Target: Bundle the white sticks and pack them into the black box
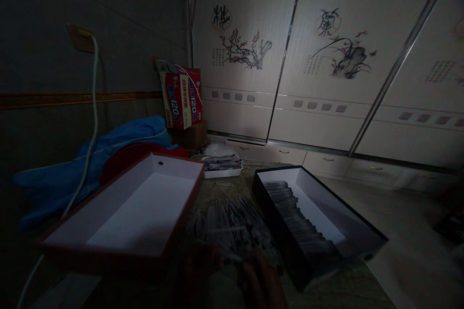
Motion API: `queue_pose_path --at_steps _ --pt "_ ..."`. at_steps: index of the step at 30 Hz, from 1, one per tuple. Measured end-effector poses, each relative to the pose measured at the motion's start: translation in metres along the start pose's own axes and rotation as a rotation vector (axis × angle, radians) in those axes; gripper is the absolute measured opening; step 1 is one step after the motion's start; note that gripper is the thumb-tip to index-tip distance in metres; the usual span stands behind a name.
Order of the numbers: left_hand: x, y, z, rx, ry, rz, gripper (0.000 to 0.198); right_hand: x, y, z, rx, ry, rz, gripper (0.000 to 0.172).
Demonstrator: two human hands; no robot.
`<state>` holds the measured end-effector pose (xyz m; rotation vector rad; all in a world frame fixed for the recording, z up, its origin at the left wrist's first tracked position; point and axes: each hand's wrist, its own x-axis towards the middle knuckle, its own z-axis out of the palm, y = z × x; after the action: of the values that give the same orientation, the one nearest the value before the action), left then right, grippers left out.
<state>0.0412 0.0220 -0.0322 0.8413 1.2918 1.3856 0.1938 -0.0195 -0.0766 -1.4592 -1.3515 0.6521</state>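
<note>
Grip: both hands low in frame, very dark. Left hand [197, 263] and right hand [261, 282] meet at the near edge of a loose pile of thin grey sticks [232, 224]; a stick or two seems pinched between them, but I cannot tell whether either grip is closed or slack.

Landmark = that pile, lying on the bench [348, 289].
- Right of the pile, touching its edge: black box [362, 231], white inside, sticks stacked in a neat row along its near-left wall. Packed parallel, likely so they sit flat and fill evenly.
- Left of the pile: red box [119, 251], white inside, nothing visible in it, tilted up toward the camera, open face within reach.
- Behind the pile: small white tray [226, 172] with more grey sticks heaped on it.
- Far left of the pile: blue cloth [108, 149], white cable [92, 120] hanging down from a wall socket across it.
- Behind-left: red carton [183, 99] leaning on the wall.
- Background: painted sliding doors [311, 72].
</note>
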Motion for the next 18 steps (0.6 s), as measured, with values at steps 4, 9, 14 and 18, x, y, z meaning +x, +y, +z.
queue_pose_path --at_steps 4,9,14,18 --pt "-0.004 0.004 -0.001 0.007 0.005 -0.010 0.044 0.003 -0.007 -0.004 -0.018 0.010 0.011 0.056" --pt "-0.005 0.009 0.001 0.025 0.017 -0.029 0.045 0.004 -0.011 -0.005 0.040 -0.055 -0.014 0.058" --pt "-0.008 0.011 0.003 -0.017 0.045 -0.008 0.043 -0.001 -0.008 -0.004 0.006 0.052 -0.017 0.058" --pt "-0.011 0.012 0.005 -0.034 0.072 0.005 0.043 -0.003 -0.013 -0.005 -0.008 0.029 -0.050 0.056"
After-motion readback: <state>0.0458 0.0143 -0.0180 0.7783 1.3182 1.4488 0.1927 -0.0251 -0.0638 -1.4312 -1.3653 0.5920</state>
